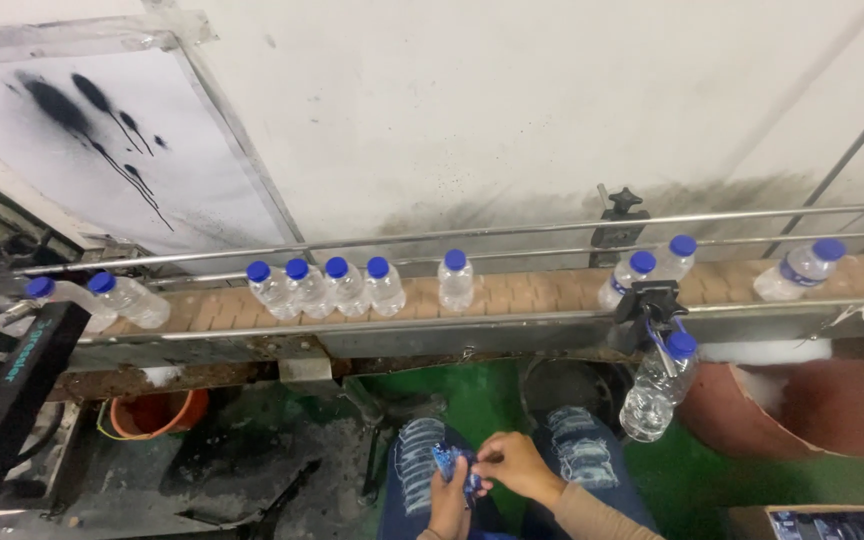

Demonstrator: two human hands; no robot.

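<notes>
Head view shows the left hand (449, 497) gripping a small blue label sleeve (455, 467) upright over the lap, its long axis vertical, while the right hand (513, 465) pinches its top edge below the conveyor (532, 293).

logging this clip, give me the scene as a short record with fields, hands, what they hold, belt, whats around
left hand: left hand grips a small blue label over the lap
right hand: right hand pinches the same label from the side
conveyor: conveyor belt carries clear bottles with blue caps, four bunched together
hanging bottle: one bottle hangs from a black clamp at the rail
floor: orange bucket under the belt
</notes>
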